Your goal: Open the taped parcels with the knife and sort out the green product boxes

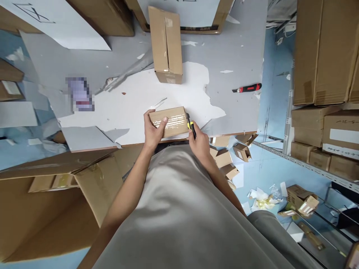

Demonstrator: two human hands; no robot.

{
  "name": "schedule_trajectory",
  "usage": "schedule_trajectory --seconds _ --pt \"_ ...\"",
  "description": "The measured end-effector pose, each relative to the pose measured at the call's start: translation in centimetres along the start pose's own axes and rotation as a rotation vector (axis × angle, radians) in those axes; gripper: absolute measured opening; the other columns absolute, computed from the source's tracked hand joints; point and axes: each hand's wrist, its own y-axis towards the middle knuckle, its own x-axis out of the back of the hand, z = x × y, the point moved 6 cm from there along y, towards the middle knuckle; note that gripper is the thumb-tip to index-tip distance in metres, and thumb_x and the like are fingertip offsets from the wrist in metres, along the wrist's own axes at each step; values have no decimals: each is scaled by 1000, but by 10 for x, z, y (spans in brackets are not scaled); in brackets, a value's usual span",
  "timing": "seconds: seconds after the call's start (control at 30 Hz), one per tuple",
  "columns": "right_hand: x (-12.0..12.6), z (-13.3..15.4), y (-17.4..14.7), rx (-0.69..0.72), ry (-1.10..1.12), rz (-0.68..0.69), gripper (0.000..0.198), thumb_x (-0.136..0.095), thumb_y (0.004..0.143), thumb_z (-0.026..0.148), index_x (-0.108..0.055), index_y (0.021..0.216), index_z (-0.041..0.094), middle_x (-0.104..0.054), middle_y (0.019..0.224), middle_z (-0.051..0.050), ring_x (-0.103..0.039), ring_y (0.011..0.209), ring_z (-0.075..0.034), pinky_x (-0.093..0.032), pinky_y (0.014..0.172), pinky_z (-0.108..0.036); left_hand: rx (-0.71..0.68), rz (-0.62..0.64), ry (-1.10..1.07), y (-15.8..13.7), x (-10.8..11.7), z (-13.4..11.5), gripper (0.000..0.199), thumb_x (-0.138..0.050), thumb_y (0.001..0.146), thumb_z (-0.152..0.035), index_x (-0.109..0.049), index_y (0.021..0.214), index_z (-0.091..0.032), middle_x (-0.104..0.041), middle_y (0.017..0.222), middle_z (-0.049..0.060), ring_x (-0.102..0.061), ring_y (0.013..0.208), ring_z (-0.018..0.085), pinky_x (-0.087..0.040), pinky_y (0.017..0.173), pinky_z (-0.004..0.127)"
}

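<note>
A small cardboard box [175, 123] with shiny clear tape across it is held near the table's front edge. My left hand [155, 129] grips its left end, thumb on top and fingers round the far side. In my right hand [199, 142] is a black and yellow box cutter [192, 126], its upper end against the right end of the box. Whether the blade cuts into the cardboard, I cannot tell. Behind the held box, a taller closed cardboard box [166, 45] stands on the table. A red and black utility knife [247, 88] lies to the right.
White paper and scraps cover part of the grey table [224, 48]. A blurred purple item [80, 94] lies at left. A large open carton [92, 186] stands below left. Stacked boxes [322, 52] fill the right side; opened small boxes [224, 158] and litter [266, 200] are on the floor.
</note>
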Motion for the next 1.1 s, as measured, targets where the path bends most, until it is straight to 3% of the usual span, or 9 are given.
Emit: schedule_trajectory --seconds 0.1,0.27,0.47,0.7,0.83,0.97,1.1 --pt "4 4 -1 8 -41 26 62 -42 122 30 -45 182 18 -89 133 -13 -86 119 -29 -64 105 -35 -11 -13 17 0 0 1 93 -77 87 -96 -53 142 -25 -63 141 15 -65 133 33 -56 122 48" --pt "8 16 -5 -23 -166 76 63 -34 121 26 -41 182 10 -86 136 -18 -85 120 -32 -65 104 -38 -1 -5 13 -3 -2 3 94 -75 87 -97 -52 143 -25 -62 141 15 -64 134 33 -55 123 51" --pt "8 44 -3 -85 -336 125 74 -39 114 7 -27 187 7 -85 130 -25 -88 110 -33 -70 97 -40 4 -20 -1 -7 -5 2 91 -75 89 -95 -51 143 -26 -60 144 15 -62 138 34 -52 127 53" --pt "1 44 -19 -123 -411 206 77 -44 109 3 -29 184 0 -87 115 -29 -89 111 -36 -71 93 -42 -5 -32 16 -12 -6 0 85 -73 95 -90 -51 146 -24 -61 145 16 -63 142 34 -52 127 52" --pt "8 43 -36 -148 -406 223 72 -47 108 2 -41 179 1 -87 116 -28 -88 113 -37 -69 95 -44 -17 -28 42 -12 -6 0 82 -72 98 -86 -51 147 -25 -62 146 16 -64 140 33 -53 126 50" --pt "34 28 -39 -111 -339 100 59 -43 117 18 -51 176 10 -88 110 -21 -87 104 -36 -66 96 -44 -36 -26 46 -9 -2 4 83 -70 98 -89 -51 149 -25 -63 146 16 -66 138 32 -55 124 48" --pt "45 -37 10 -186 -284 -159 63 -34 120 28 -42 180 12 -82 134 -24 -82 115 -36 -63 101 -43 -29 1 19 -2 7 17 92 -72 93 -92 -52 150 -24 -63 150 19 -65 141 34 -56 125 48"
